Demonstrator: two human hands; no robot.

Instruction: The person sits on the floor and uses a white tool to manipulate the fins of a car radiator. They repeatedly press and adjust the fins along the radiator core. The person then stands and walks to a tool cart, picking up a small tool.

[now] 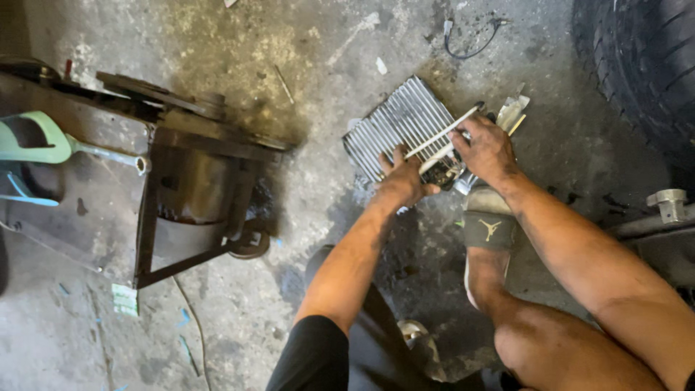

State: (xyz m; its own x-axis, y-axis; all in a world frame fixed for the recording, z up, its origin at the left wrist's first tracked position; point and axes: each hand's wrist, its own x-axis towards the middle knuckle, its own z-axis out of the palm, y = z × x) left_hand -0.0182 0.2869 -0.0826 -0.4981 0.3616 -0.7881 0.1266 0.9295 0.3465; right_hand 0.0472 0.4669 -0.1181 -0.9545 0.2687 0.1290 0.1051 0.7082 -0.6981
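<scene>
A grey finned metal radiator-like core lies on the stained concrete floor. My left hand presses on its near edge, fingers spread on the fins. My right hand grips the core's right end, where thin white metal tubes run across it toward a small dark fitting. My foot in a dark slide sandal rests just below the core.
A rusty metal frame holding a cylindrical tank stands at left, with a pale green tool handle beside it. A black tyre fills the top right. A loose black wire lies on the floor beyond the core.
</scene>
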